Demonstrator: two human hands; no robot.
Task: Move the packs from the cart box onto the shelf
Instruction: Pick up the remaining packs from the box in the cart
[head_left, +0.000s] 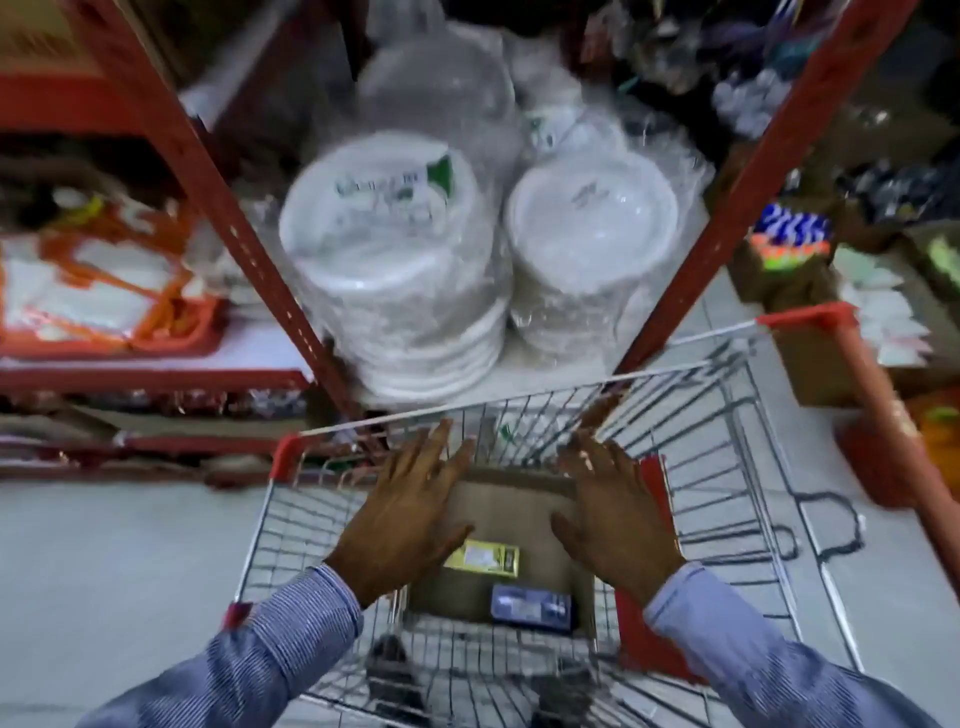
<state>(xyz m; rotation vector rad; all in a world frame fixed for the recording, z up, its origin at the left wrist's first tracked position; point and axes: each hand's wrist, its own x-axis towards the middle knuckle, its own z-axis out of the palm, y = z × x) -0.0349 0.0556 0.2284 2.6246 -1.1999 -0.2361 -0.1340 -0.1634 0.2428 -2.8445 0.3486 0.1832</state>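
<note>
A brown cardboard box (511, 506) stands inside the wire cart (727, 467). It looks bare inside apart from a yellow label (483, 557) and a blue label (530, 607). My left hand (410, 514) hovers over the box's left side, fingers spread, holding nothing. My right hand (613, 512) hovers over the right side, also spread with nothing in it. On the white shelf (545, 371) ahead, between red uprights, stand wrapped packs of white plates: one stack (395, 270) on the left, another (592, 244) to its right, with more packs behind.
A red upright (234, 208) rises left of the plate stacks and another (727, 218) on the right. An orange tray (104, 291) of goods sits on the left shelf. Cardboard boxes (789, 270) of goods stand on the floor at right. The view is blurred.
</note>
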